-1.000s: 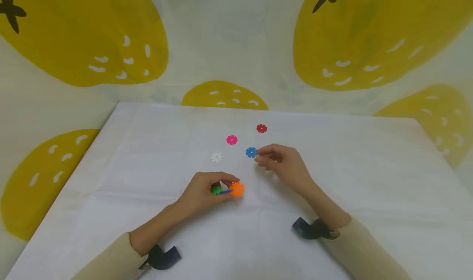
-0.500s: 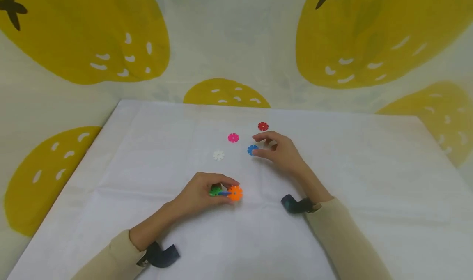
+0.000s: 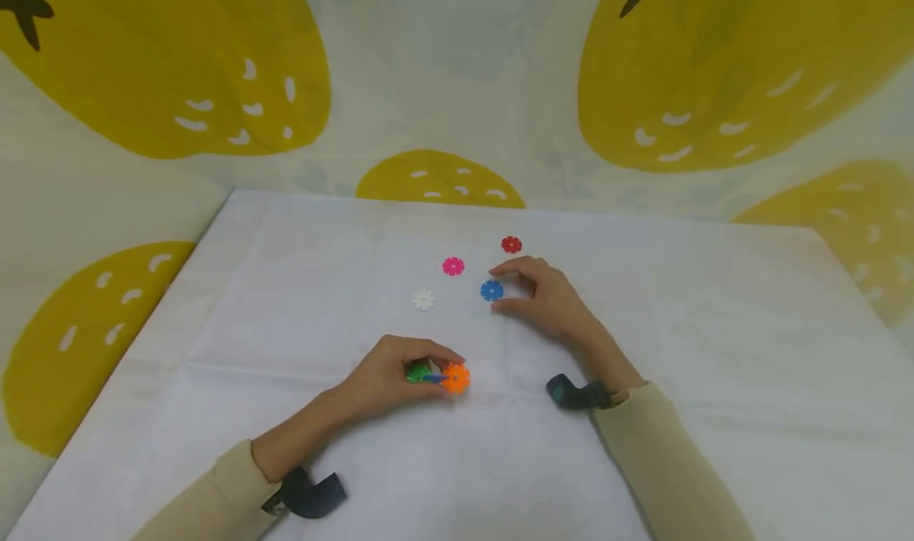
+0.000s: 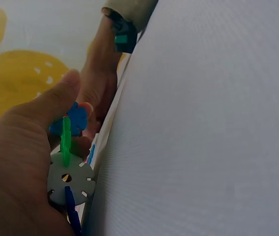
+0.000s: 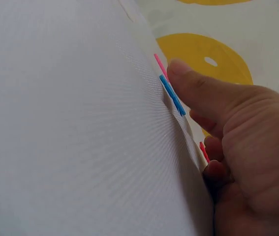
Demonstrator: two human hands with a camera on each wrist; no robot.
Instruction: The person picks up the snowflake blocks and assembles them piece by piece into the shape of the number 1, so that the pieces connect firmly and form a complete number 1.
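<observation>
My left hand grips a small chain of joined notched plastic discs between thumb and fingers. An orange disc is at the chain's front end, with a green disc behind it. In the left wrist view a blue disc, a grey-white disc and a dark blue disc also belong to it. My right hand hovers low over the table, thumb and forefinger spread on the near and far sides of a loose blue disc lying flat.
Around the loose blue disc lie a white disc, a pink disc and a red disc. All rest on a white-covered table. Behind it hangs a pale cloth printed with yellow fruit.
My right hand has spread its thumb and forefinger and shifted so they now flank the loose blue disc. My left hand keeps its chain, lowered slightly in view.
</observation>
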